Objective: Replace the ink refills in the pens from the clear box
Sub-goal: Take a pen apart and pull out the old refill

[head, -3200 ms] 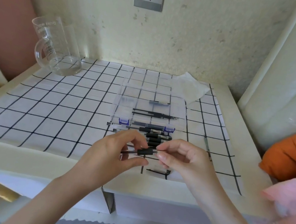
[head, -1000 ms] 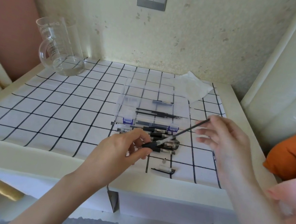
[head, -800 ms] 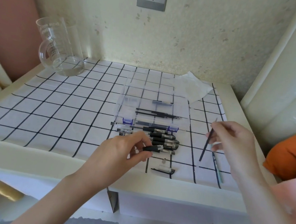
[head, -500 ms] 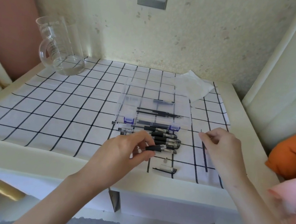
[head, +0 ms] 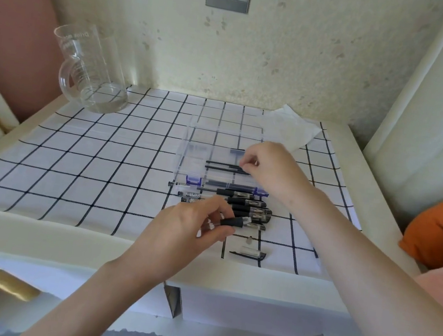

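left fingers (head: 216, 205) hold black-grip clear pen barrel (head: 235, 222), right fingers (head: 248, 161) pinch thin black ink refill (head: 221, 164) by its end: looks light, bendy, slippery, so regrip mid-shaft.

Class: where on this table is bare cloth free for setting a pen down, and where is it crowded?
Free: the wide checked cloth between glass jug, clear box and near edge. Crowded: the pens before the box, the left hand holding a pen barrel there, the right hand pinching a refill inside.
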Available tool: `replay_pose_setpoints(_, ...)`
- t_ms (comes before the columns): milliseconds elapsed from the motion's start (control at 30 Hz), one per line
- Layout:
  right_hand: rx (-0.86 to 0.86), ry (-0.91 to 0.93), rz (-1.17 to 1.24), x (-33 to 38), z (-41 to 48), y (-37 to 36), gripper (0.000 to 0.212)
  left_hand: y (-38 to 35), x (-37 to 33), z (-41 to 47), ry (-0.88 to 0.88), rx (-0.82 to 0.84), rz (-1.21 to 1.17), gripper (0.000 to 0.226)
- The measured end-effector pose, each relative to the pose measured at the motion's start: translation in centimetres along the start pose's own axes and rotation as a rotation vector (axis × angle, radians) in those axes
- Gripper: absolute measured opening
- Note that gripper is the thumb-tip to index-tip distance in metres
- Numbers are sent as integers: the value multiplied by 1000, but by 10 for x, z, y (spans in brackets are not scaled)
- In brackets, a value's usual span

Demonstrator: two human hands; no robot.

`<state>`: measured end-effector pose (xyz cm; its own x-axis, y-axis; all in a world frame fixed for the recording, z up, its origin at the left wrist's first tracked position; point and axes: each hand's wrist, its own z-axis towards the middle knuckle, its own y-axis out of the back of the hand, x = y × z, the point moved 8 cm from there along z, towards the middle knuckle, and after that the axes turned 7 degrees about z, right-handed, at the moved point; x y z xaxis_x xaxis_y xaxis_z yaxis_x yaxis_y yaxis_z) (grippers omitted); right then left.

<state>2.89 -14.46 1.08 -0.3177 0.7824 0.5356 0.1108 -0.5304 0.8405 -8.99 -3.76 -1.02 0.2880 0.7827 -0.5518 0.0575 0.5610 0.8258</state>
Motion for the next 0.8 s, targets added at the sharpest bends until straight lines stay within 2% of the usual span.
replay_pose_setpoints(133,109,-45,-202,-9,22,-18,18,-2,2,0,-1,-4,-8,14)
replay_pose_setpoints(300,114,-33,-328,-18,27,-17,17,-3,3,0,-7,-4,-3,13)
replay_pose_setpoints(633,235,127,-548,-2,22,-15,20,-3,1,0,-21,-14,12,15)
replay_pose_setpoints(700,209,135,-530,1,22,-9,19,-3,2,0,-17,-16,1,15)
replay_pose_setpoints(800,117,122,-361,7,16,8,18,-1,3,1,-17,-37,-16,15)
